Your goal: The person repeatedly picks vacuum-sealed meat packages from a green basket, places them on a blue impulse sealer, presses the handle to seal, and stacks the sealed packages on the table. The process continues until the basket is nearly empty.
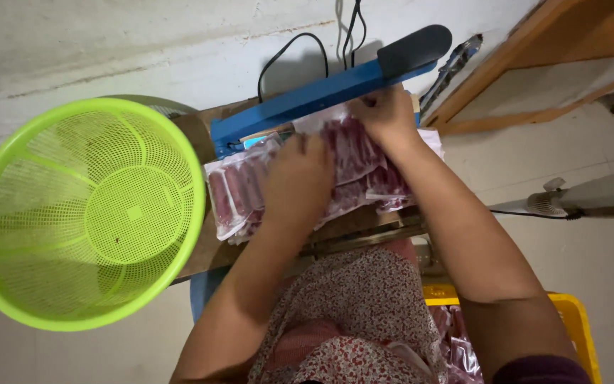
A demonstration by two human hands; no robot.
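Fingers of the right hand (386, 114) are pressing down, bent and close together, on the top edge of a clear plastic bag of red sausages (353, 153), right where that edge is meeting the blue heat sealer (325, 92). The left hand (298, 178) is lying flat with its fingers spread over the middle of the bag, holding it against the small wooden table (204, 249). Neither hand is gripping; both are pinning the bag down.

The bag is lying across a second bag of sausages (232, 192), and both are resting on the table in front of the sealer, whose black-handled arm is standing raised.

Risks, as judged from here: the right fingertips are sitting very near the sealing bar, so a lowered arm could be pinching or burning them. The 2 slick bags are overlapping, so the upper 1 could be sliding off line and sealing crooked, or catching a sausage in the seam. The lower bag is hanging over the table edge and could be slipping off.

A large lime-green colander basket (8, 213) is standing at the left, partly over the table. A yellow crate (577, 320) is sitting low at the right. The floor is looking pale and concrete-like, with black cables (286, 53) running behind the sealer and wooden framing (534, 43) at the upper right.
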